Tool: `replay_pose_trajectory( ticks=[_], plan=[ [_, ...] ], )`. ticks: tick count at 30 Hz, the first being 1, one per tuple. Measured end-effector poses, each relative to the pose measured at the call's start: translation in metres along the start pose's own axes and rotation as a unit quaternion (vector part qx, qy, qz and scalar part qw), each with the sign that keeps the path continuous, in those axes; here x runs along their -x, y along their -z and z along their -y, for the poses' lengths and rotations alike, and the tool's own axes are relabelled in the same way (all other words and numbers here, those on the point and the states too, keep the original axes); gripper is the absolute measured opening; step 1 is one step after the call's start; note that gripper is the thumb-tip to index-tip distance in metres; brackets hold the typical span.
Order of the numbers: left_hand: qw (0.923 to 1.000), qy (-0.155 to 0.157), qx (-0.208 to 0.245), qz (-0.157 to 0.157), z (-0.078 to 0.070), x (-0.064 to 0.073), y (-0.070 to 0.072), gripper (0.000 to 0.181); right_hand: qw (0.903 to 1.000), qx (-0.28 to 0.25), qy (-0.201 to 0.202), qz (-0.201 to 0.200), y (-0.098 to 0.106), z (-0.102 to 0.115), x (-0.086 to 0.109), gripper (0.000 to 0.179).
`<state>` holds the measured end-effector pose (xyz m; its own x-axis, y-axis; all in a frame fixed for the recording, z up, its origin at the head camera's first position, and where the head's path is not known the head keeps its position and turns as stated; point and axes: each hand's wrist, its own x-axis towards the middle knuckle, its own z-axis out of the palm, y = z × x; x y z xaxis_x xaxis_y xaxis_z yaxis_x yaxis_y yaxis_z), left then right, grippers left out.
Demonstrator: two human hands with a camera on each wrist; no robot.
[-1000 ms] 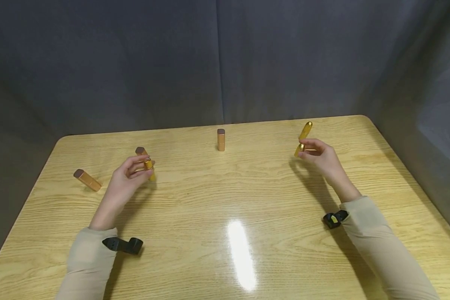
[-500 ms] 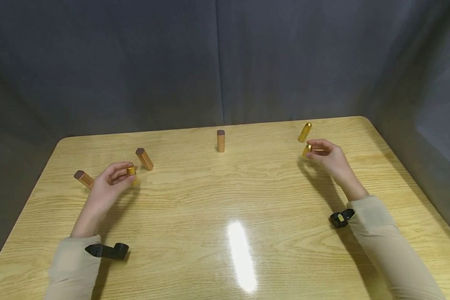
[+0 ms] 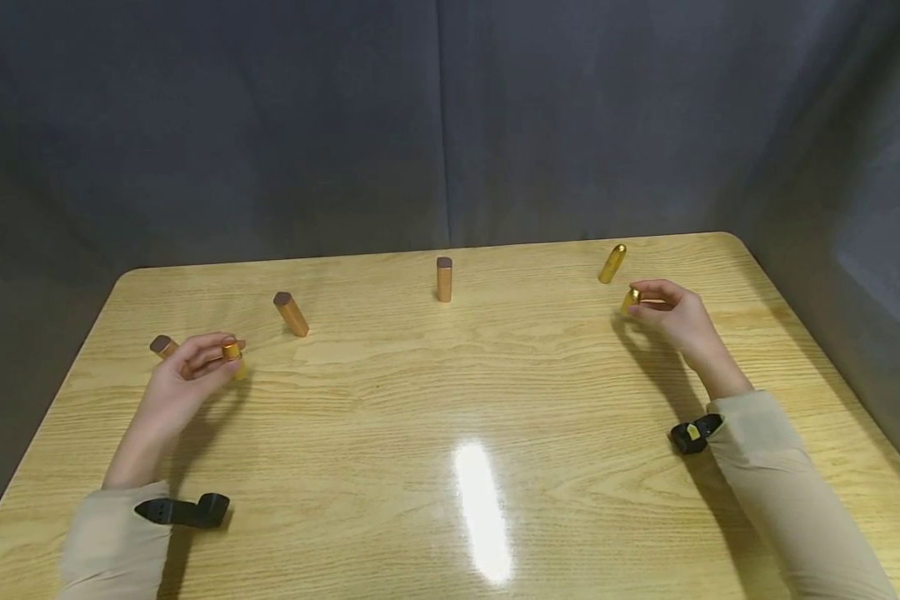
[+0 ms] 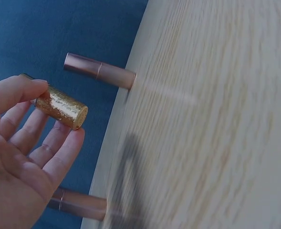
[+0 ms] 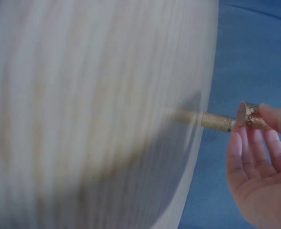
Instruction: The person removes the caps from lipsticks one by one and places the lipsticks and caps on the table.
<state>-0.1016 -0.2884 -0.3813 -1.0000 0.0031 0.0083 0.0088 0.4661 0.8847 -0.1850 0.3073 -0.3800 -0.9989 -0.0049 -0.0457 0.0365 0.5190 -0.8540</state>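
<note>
At the left of the head view my left hand [image 3: 187, 375] pinches a short gold lipstick tube [image 3: 231, 351] above the table. The left wrist view shows this tube's [image 4: 64, 109] glittery side and flat end; the thumb covers part of it. On the right, my right hand [image 3: 678, 321] pinches another gold lipstick tube [image 3: 631, 302] with a rounded top. Dark lettering marks this tube [image 5: 253, 117] in the right wrist view, where the thumb hides its upper part. Just behind the right hand stands a taller gold lipstick tube [image 3: 612, 264], apart from the fingers.
Copper-coloured tubes with dark tops stand on the wooden table [image 3: 390, 375]: one at back centre [image 3: 444, 279], one at left [image 3: 291, 314], and one farther left [image 3: 163, 346], partly behind my left hand. A grey curtain [image 3: 307, 125] closes off the back and sides.
My left hand has moved left and nearer with its tube, uncovering one copper tube and partly covering another. My right hand has shifted right with its tube, away from the standing gold one.
</note>
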Motion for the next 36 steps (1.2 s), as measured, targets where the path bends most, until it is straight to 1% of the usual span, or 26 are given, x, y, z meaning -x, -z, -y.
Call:
replay_pose_trajectory(
  ticks=[3, 6, 9, 15, 17, 20, 25, 27, 29, 32, 35, 36],
  plan=[
    [0.9999, 0.009, -0.007, -0.002, 0.002, 0.002, 0.003, 0.034, 1.0000, 0.008, -0.004, 0.000, 0.002, -0.001, 0.000, 0.043],
    [0.9997, 0.017, -0.014, -0.005, 0.004, 0.005, 0.006, 0.035, 0.9999, 0.013, -0.007, -0.001, 0.005, -0.003, 0.001, 0.044],
    [0.9996, 0.024, -0.011, -0.010, 0.006, 0.009, 0.009, 0.033, 0.9999, 0.011, -0.006, 0.000, 0.007, -0.006, 0.001, 0.040],
    [0.9997, 0.018, 0.014, -0.010, 0.014, 0.017, 0.017, 0.032, 1.0000, -0.008, -0.006, 0.000, 0.010, -0.010, 0.001, 0.030],
    [0.9997, 0.020, 0.010, -0.006, 0.017, 0.020, 0.020, 0.032, 0.9999, -0.010, -0.008, 0.001, 0.011, -0.011, 0.001, 0.026],
    [0.9992, 0.040, 0.000, -0.004, 0.022, 0.023, 0.026, 0.031, 0.9999, -0.009, -0.013, 0.000, 0.012, -0.012, 0.000, 0.025],
    [0.9965, 0.075, -0.035, -0.006, 0.029, 0.029, 0.031, 0.028, 0.9998, 0.003, -0.019, 0.001, 0.014, -0.012, -0.002, 0.039],
    [0.9955, 0.086, -0.040, -0.005, 0.032, 0.032, 0.034, 0.029, 0.9997, 0.007, -0.023, 0.000, 0.016, -0.013, -0.002, 0.038],
    [0.9950, 0.094, -0.035, -0.002, 0.036, 0.034, 0.039, 0.029, 0.9996, 0.010, -0.027, -0.002, 0.017, -0.013, -0.003, 0.033],
    [0.9951, 0.098, -0.014, -0.002, 0.043, 0.038, 0.046, 0.029, 0.9995, 0.013, -0.029, -0.004, 0.020, -0.015, -0.003, 0.025],
    [0.9947, 0.098, 0.032, -0.006, 0.049, 0.040, 0.052, 0.029, 0.9995, 0.011, -0.030, -0.002, 0.022, -0.017, -0.003, 0.023],
    [0.9941, 0.100, 0.041, -0.009, 0.052, 0.041, 0.054, 0.030, 0.9994, 0.011, -0.032, -0.001, 0.023, -0.018, -0.003, 0.023]
  ],
)
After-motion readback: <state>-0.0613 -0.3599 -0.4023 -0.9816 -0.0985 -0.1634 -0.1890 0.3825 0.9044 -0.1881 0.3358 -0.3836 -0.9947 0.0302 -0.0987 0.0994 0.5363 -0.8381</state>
